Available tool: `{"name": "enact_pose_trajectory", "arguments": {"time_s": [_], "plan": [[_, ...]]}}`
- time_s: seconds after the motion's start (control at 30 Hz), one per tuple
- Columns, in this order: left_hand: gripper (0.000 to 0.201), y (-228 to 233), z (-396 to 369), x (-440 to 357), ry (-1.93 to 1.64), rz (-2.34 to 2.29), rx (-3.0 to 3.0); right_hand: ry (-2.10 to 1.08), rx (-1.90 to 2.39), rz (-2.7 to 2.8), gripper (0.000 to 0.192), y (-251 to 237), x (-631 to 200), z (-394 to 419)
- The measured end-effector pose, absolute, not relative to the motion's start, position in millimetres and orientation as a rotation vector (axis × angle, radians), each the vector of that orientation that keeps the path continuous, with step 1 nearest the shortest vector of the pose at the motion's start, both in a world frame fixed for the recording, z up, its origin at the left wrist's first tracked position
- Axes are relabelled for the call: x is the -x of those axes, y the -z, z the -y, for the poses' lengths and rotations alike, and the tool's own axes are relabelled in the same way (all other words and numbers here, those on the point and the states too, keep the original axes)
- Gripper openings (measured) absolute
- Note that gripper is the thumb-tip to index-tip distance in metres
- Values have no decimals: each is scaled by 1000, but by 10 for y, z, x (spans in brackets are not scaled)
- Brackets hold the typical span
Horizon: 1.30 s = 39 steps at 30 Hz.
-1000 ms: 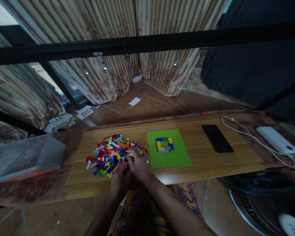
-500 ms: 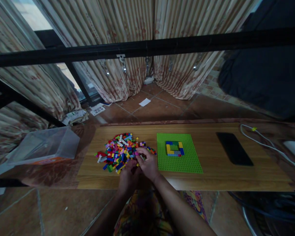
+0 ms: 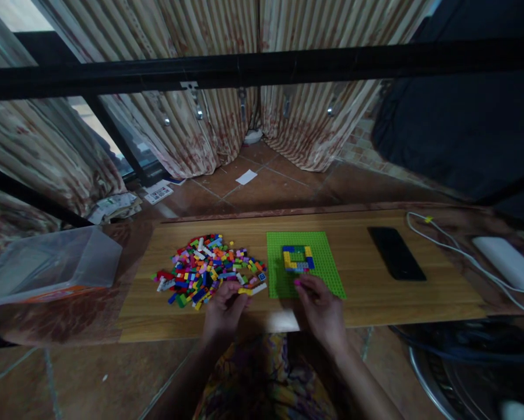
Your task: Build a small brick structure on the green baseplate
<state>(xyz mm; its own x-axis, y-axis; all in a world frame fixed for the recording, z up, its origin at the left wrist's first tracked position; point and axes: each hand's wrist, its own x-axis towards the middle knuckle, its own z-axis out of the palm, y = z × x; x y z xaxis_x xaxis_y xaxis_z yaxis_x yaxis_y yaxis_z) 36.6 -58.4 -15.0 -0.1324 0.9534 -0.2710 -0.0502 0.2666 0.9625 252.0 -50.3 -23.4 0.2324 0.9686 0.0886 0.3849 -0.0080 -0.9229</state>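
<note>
My right hand (image 3: 320, 306) pinches a small pink brick (image 3: 297, 282) over the near edge of the green baseplate (image 3: 331, 279). On that plate sits a hollow rectangle of blue, yellow, green and grey bricks (image 3: 290, 263), just beyond my fingertips. My left hand (image 3: 225, 306) is at the near right side of a pile of mixed toy bricks (image 3: 209, 265), its thumb and fingers closed at a yellow brick (image 3: 245, 290). A white brick (image 3: 259, 287) is right beside the yellow one, close to the plate's left edge.
The wooden board (image 3: 353, 245) also bears a black phone-like slab (image 3: 397, 254) on the right. Beyond it are a white cable (image 3: 456, 248) and a white device (image 3: 506, 262). A clear plastic box (image 3: 78, 256) stands at the left. A dark rail (image 3: 262, 67) crosses behind.
My hands have moved apart. The right one has gone from the pile to the baseplate's near edge with the pink brick; the left stays by the pile. The view has shifted slightly right.
</note>
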Motion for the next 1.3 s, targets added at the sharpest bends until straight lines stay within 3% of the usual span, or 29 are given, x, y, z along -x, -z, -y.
{"name": "enact_pose_trajectory", "arguments": {"time_s": [0.17, 0.4, 0.63, 0.9, 1.3], "plan": [[27, 79, 533, -582, -1103, -1238, -940, -782, 1655, 1196, 29, 183, -2905, 725], [7, 102, 285, -1075, -1117, -1274, -1438, -840, 1629, 1082, 28, 160, -2946, 788], [13, 264, 43, -1543, -1127, -1349, -1865, -870, 1614, 978, 29, 250, -3079, 790], [11, 350, 35, -1552, -980, -1532, -2215, -943, 1660, 1031, 32, 298, -3110, 786], [2, 358, 1, -1542, -896, -1650, -2218, -943, 1665, 1318, 23, 133, -2818, 732]]}}
